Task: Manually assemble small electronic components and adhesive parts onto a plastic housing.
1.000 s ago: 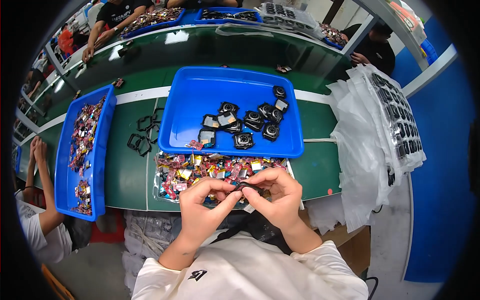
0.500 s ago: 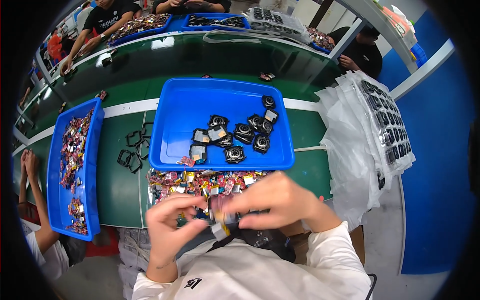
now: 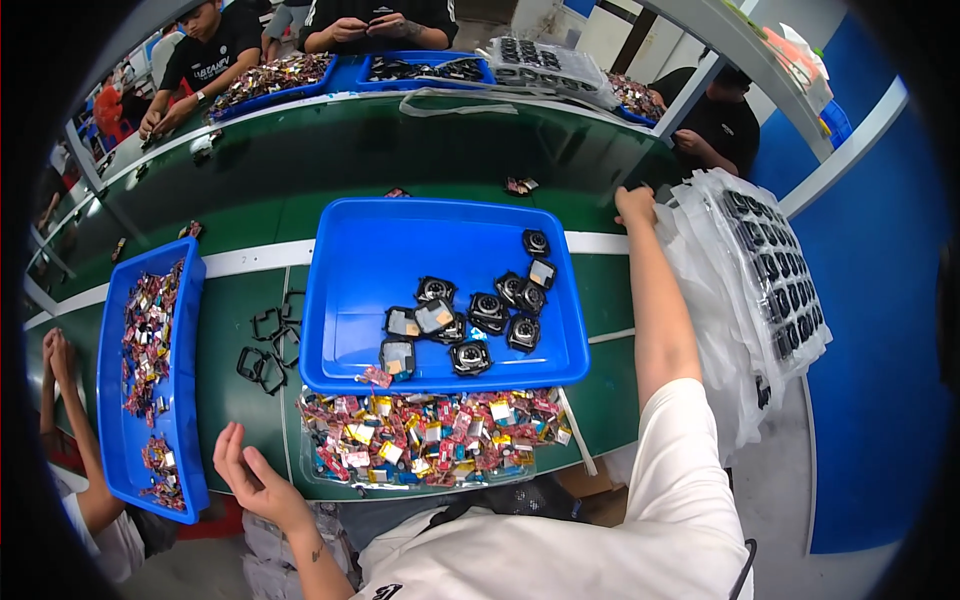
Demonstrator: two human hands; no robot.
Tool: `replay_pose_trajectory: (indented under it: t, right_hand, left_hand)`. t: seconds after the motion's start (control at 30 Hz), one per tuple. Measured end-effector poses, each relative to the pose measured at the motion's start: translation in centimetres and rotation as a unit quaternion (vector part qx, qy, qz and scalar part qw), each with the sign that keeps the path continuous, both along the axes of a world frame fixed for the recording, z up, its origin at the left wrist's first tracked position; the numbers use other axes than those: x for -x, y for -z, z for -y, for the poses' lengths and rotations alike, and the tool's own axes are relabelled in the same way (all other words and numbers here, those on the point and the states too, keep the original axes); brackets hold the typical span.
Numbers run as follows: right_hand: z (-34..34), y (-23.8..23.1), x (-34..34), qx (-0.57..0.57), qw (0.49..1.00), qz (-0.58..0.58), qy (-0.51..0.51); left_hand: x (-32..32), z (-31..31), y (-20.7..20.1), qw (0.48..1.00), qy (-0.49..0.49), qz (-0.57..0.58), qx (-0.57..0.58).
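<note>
My left hand (image 3: 258, 486) is open and palm up, just left of the clear tray (image 3: 312, 462) heaped with small red circuit boards and silver-yellow batteries (image 3: 440, 437). My right arm stretches far out; my right hand (image 3: 636, 206) is over the green conveyor belt (image 3: 560, 150) beside the stacked plastic sheets. Its fingers are curled around something dark that I cannot make out. Between my arms stands a blue tray (image 3: 350, 250) holding several black watch housings (image 3: 470, 357), some with a grey battery on top.
A blue bin (image 3: 195, 380) of circuit boards stands at the left. Black frames (image 3: 262, 368) lie beside the middle tray. Stacked blister trays (image 3: 780, 265) in white plastic rise at the right. Co-workers sit across the belt; another person's hands (image 3: 58, 355) are at far left.
My hands have parted from over the heap of parts. My right hand has reached far forward to the belt; my left has moved left and opened. The view has tilted up.
</note>
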State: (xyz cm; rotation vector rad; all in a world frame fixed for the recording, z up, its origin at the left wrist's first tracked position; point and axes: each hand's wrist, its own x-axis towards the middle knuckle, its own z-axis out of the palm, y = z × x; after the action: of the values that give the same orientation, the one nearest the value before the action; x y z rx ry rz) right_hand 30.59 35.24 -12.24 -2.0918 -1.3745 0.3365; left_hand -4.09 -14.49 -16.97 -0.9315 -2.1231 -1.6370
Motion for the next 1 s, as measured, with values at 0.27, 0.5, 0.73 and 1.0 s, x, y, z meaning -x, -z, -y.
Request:
replay_pose_trajectory:
  t: [0.27,0.5,0.73,1.0]
  right_hand:
    - [-2.4,2.0,-1.5,-0.074,0.967,0.239,0.037]
    - [0.1,0.0,7.7,-0.121,0.857,0.086,-0.493]
    - [1.9,-0.2,12.6,0.003,0.823,0.07,-0.564]
    - [0.6,1.5,8.7,-0.067,0.857,0.035,-0.51]
  left_hand:
    - [-0.1,-0.4,0.0,1.0,0.013,0.014,-0.001]
    - [-0.2,-0.4,-0.5,1.0,0.011,-0.002,0.024]
    - [-0.1,0.0,-0.4,0.999,0.01,-0.014,0.044]
    - [-0.3,-0.6,-0.9,0.999,0.006,-0.024,0.037]
